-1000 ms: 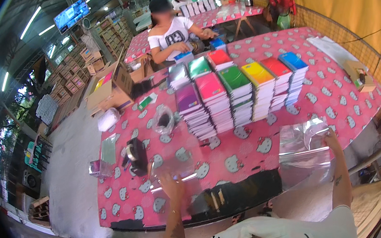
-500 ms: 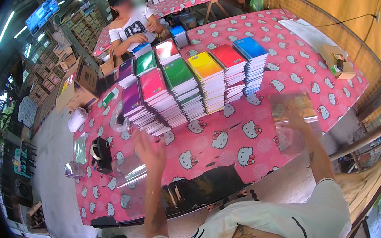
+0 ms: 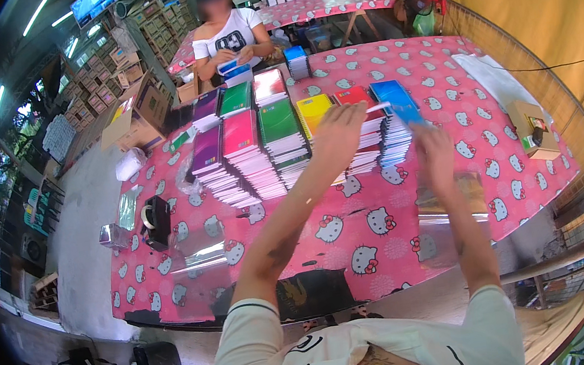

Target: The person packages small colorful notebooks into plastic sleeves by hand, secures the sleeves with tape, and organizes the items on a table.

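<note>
Over the red notebook [image 3: 348, 94] stack is my left hand [image 3: 341, 131], its fingers stretched toward the blue stack beside it. A thin white edge shows by its fingertips; what it belongs to is unclear. My right hand [image 3: 436, 154] is at the near right corner of a blue notebook [image 3: 391, 96] on top of its stack. The fingers are closed on that corner and somewhat blurred. Part of the yellow notebook [image 3: 313, 113] stack lies behind my left hand and forearm. Further left stand stacks topped by a green notebook [image 3: 277, 120], a pink notebook [image 3: 239, 132] and a purple notebook [image 3: 207, 149].
Clear plastic sleeves [image 3: 453, 228] lie near my right forearm, and more plastic [image 3: 199, 256] at the left. A black tape dispenser [image 3: 156, 222] stands at the table's left side. Across the table a co-worker [image 3: 231, 40] handles a blue item. A small carton [image 3: 533, 131] sits at the right.
Both hands have moved forward from the near table to the notebook stacks. The left swung right to the red stack; the right left the plastic sleeves and reached the blue notebook.
</note>
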Motion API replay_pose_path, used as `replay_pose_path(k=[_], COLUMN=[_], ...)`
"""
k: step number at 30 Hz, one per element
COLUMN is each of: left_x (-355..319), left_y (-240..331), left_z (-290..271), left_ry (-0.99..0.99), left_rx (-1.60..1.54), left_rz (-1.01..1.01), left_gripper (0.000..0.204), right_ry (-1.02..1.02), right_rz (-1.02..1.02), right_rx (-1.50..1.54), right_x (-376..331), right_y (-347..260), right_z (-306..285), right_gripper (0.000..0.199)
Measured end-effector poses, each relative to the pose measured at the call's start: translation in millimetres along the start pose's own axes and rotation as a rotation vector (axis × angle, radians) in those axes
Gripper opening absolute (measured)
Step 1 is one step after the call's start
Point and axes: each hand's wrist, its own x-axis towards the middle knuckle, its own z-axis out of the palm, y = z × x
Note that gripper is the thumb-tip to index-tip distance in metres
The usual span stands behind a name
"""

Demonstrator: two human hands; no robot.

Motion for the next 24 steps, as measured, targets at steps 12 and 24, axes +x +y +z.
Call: replay_pose_path(k=[12, 24], left_x=[-290.4, -133.6], left_y=[116.2, -92.1], left_z=[-23.1, -138.4], left_ry=[-0.579, -0.201], left_rx=[-0.261, 0.355], left_rz=[-0.147, -0.433], left_gripper=[0.050, 0.047], right_ry=[-0.171, -0.257], right_rz=[0.446, -0.459], right_rx=[0.777, 0.282], right_x=[-88.1, 58.4], right_y=[-75.1, -174.6], right_z=[19.7, 101.1], right_gripper=[0.037, 0.041])
